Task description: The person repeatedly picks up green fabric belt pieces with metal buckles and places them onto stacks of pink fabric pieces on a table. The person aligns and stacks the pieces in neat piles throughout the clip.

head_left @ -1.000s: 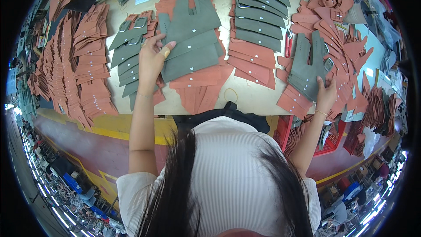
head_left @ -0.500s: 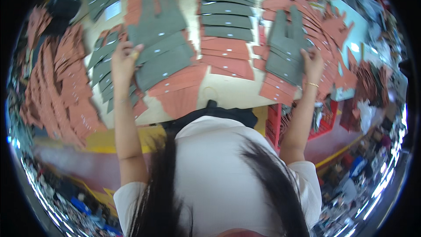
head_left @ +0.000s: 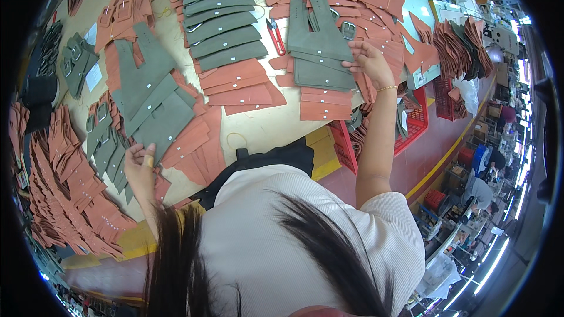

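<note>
Overlapping in long rows, coral cut pieces (head_left: 64, 191) lie at the far left. Next, the left hand (head_left: 141, 164), loosely curled, meets the lower corner of the left green strapped panels (head_left: 167, 120), which lie on coral ones; whether it grips is unclear. Across the pale table (head_left: 264, 128) come a column of green buckled pieces (head_left: 226, 32), red-handled snips (head_left: 276, 38), then the right green strapped panels (head_left: 323, 73); the right hand (head_left: 371, 63), fingers slightly apart, touches their right edge, any pinch indiscernible.
</note>
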Demonstrator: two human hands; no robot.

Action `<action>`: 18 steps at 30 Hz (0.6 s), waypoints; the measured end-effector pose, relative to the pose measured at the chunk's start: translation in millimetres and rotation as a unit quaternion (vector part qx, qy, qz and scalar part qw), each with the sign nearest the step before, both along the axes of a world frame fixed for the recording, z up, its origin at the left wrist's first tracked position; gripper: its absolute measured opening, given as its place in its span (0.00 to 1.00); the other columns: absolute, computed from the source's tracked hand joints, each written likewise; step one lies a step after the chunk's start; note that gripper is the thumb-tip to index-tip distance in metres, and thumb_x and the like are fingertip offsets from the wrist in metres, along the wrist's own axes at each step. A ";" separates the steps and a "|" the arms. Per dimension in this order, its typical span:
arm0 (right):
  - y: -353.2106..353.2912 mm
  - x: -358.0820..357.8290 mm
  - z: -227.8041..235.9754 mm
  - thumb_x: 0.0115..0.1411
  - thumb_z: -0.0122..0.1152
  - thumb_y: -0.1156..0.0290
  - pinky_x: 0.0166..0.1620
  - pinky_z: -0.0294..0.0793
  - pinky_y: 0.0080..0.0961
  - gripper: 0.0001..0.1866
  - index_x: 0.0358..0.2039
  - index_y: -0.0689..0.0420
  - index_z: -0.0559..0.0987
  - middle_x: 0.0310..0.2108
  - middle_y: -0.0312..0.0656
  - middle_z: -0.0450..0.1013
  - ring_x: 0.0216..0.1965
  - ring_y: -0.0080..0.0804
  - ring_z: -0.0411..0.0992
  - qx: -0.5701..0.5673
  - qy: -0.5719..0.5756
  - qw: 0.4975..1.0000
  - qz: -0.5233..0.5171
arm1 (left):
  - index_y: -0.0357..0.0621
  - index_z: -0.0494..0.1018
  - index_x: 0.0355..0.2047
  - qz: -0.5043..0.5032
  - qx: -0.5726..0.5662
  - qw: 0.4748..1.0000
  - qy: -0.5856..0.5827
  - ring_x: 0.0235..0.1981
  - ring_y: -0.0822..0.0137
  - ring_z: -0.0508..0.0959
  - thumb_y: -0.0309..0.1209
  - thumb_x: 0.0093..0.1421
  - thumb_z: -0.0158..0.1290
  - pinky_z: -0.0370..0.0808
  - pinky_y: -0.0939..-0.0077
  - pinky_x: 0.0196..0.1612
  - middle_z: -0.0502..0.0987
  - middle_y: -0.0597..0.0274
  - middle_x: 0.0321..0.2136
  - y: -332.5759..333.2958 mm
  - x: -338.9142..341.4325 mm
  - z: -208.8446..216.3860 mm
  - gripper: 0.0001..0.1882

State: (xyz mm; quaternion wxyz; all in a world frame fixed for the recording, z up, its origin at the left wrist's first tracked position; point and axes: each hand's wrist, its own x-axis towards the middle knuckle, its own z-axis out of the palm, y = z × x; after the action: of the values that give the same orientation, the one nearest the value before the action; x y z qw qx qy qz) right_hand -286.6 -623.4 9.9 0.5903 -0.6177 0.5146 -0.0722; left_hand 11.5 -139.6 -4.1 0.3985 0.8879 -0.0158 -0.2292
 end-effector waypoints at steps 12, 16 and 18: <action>-11.4 2.7 -21.5 0.55 0.64 0.74 0.39 0.72 0.18 0.16 0.44 0.63 0.77 0.35 0.37 0.76 0.36 0.20 0.73 -0.190 0.003 0.976 0.107 | 0.34 0.74 0.41 -0.071 0.137 0.930 -0.333 0.32 0.57 0.73 0.31 0.52 0.64 0.71 0.66 0.37 0.72 0.51 0.35 -29.6 -44.6 7.8 0.19; -1.6 37.3 35.1 0.54 0.59 0.77 0.26 0.61 0.14 0.17 0.46 0.62 0.78 0.23 0.29 0.69 0.24 0.13 0.63 -0.237 0.025 0.963 0.126 | 0.36 0.72 0.43 0.001 0.019 0.982 -0.186 0.31 0.56 0.77 0.31 0.56 0.61 0.72 0.63 0.34 0.72 0.52 0.29 -33.1 -34.2 14.3 0.17; 4.3 50.3 67.3 0.55 0.55 0.72 0.29 0.68 0.24 0.18 0.47 0.59 0.79 0.23 0.39 0.73 0.23 0.26 0.69 -0.354 0.158 0.907 0.164 | 0.38 0.70 0.45 0.066 -0.141 0.988 0.022 0.27 0.63 0.76 0.32 0.58 0.60 0.72 0.67 0.29 0.71 0.56 0.25 -29.0 -27.8 23.3 0.18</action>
State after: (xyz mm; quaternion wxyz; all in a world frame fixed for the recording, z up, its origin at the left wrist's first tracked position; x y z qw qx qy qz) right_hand -236.3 -619.1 77.2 0.2478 -0.8650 0.4331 -0.0531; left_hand -16.3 -168.6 19.2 0.5338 0.8170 0.0191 -0.2172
